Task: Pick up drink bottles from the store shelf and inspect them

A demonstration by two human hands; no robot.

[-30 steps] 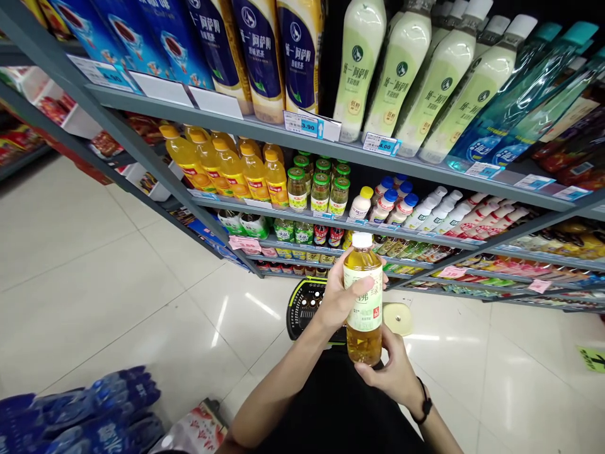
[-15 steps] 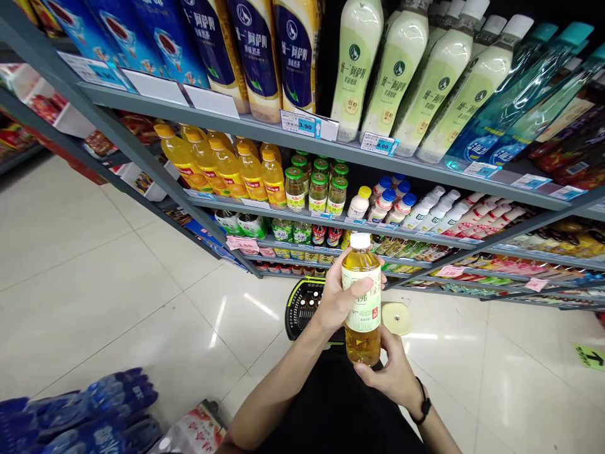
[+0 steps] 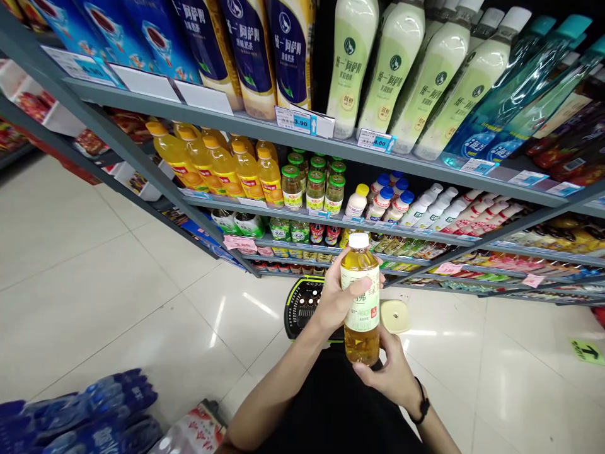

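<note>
A tea bottle (image 3: 363,309) with a white cap, amber liquid and a pale green label stands nearly upright in front of me. My left hand (image 3: 338,299) is wrapped round its middle, the thumb lying across the label and fingertips showing at the far side. Down at the base, my right hand (image 3: 390,369) grips the bottle between thumb and fingers; some of those fingers are hidden behind it. A dark band circles my right wrist. Below and behind the bottle, a black basket (image 3: 293,309) with a lime-green rim is partly covered by my left hand and forearm.
Shelves (image 3: 212,120) of drinks run across the front, with orange juice bottles (image 3: 217,164), green-lidded jars (image 3: 314,189) and tall pale green bottles (image 3: 352,69). A cream-coloured object (image 3: 394,315) is on the right of the basket. Blue-wrapped bottle packs (image 3: 89,410) lie at lower left.
The view has shifted slightly, so the shelves appear a little further left. Both hands keep the same hold on the tea bottle.
</note>
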